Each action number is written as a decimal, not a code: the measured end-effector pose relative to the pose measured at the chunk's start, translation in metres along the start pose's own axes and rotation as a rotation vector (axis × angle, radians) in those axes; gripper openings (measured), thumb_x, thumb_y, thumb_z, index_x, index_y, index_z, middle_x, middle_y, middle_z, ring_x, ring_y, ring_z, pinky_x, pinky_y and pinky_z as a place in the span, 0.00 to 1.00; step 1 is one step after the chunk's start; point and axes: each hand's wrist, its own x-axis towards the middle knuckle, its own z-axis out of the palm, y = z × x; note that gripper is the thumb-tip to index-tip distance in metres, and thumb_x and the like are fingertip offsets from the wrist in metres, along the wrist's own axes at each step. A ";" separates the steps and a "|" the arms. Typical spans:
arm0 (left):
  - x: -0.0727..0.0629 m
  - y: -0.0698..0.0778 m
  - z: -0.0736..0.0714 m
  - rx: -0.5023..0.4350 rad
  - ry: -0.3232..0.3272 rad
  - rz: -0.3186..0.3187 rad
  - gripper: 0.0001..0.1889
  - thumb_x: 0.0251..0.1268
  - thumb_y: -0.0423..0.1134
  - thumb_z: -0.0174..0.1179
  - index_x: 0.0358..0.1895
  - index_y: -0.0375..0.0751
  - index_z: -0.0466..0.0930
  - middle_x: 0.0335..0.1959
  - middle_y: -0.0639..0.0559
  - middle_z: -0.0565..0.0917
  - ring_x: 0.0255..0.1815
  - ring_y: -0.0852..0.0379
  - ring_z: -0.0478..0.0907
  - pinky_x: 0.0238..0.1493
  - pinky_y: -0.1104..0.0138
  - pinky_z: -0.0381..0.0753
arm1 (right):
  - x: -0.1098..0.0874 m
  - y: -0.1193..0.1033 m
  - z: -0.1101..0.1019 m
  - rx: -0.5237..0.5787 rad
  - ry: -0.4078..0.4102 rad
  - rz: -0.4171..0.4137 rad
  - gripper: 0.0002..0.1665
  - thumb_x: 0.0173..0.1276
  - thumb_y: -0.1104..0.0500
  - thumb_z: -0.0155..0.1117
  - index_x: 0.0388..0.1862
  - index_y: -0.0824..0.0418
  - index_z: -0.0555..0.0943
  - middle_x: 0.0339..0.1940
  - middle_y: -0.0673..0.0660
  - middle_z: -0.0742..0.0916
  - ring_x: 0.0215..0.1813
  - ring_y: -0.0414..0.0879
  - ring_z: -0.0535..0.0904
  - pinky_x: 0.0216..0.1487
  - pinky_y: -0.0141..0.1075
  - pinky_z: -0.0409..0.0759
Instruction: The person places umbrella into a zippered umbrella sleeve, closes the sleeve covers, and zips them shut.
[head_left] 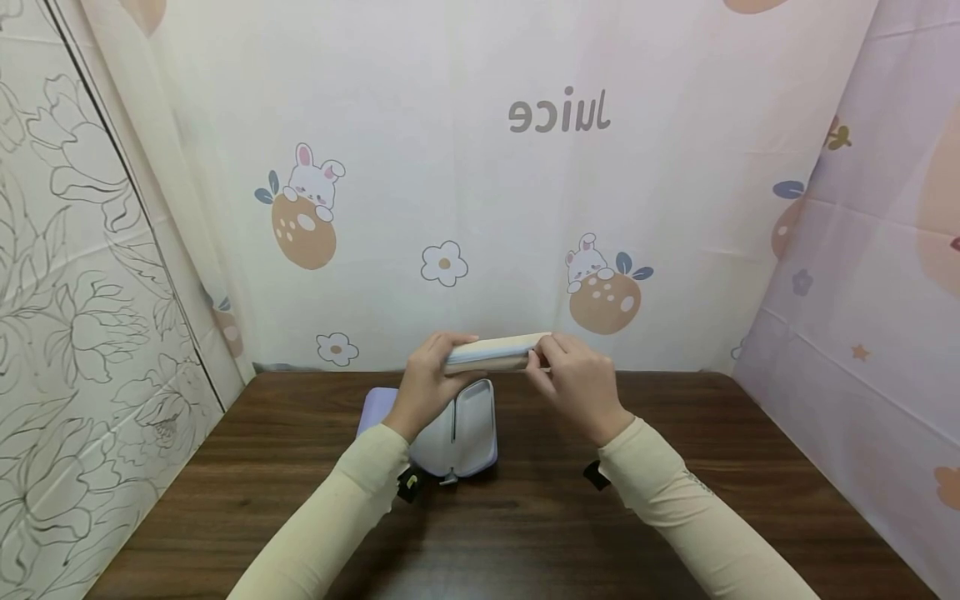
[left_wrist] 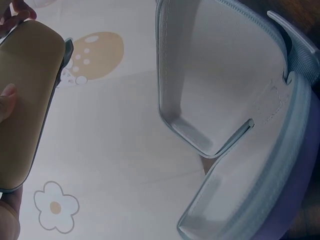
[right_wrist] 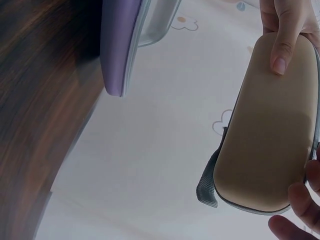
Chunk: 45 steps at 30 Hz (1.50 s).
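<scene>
A slim beige zippered hard case (head_left: 491,353) is held up above the far part of the table. My left hand (head_left: 433,379) grips its left end, the thumb (right_wrist: 282,55) lying flat along the beige face in the right wrist view. At the other end, the curled fingers of my right hand (head_left: 579,379) pinch the zippered edge. A dark fabric tab (right_wrist: 208,185) sticks out from the case's side. Below, on the table, a purple zippered case (head_left: 375,407) lies spread open, its pale lining (left_wrist: 225,55) showing in the left wrist view.
The dark wooden table (head_left: 510,533) ends at a pale printed curtain (head_left: 450,192). More patterned cloth hangs at the left and right sides. The open purple case stands partly behind my left wrist in the head view.
</scene>
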 end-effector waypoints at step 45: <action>0.000 0.001 -0.001 -0.028 0.009 -0.001 0.28 0.48 0.31 0.79 0.55 0.45 0.80 0.50 0.52 0.82 0.52 0.55 0.79 0.54 0.61 0.80 | -0.011 0.013 -0.003 0.227 -0.058 0.143 0.08 0.69 0.62 0.57 0.28 0.59 0.74 0.25 0.50 0.75 0.26 0.44 0.70 0.24 0.36 0.71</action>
